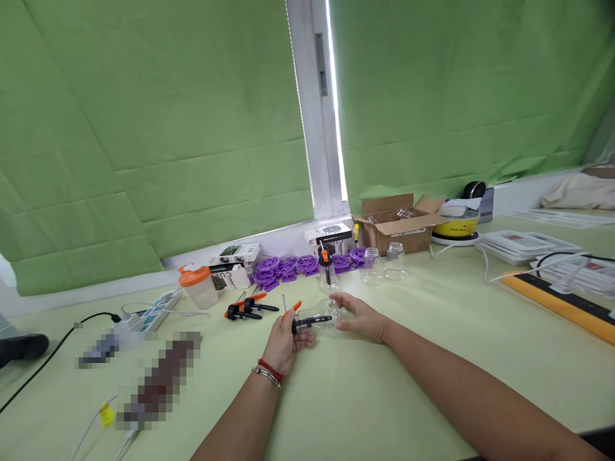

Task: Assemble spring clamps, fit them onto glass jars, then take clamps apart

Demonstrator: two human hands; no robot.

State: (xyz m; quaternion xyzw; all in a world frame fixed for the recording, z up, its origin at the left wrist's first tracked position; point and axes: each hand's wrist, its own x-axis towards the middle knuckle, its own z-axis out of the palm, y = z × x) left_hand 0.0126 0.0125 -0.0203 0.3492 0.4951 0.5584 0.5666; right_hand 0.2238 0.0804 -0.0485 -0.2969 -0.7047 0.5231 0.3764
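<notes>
The clear vessel lies on its side between my hands, low over the table, with a black fitting showing through its wall. My left hand pinches the fitting's capped end beside an orange lever; my right hand curves thumb and fingers around the vessel's far side. I judge both grips should be light but firm, since the smooth wall could slip and hard squeezing might flex it. I'd line up vessel and fitting on one axis, so nothing scrapes or goes in crooked, and leave the lever unpressed. Just beyond the vessel stands another fitted one; left of it lie loose fittings, and beyond it are purple pieces. My elbows need only clear those.
</notes>
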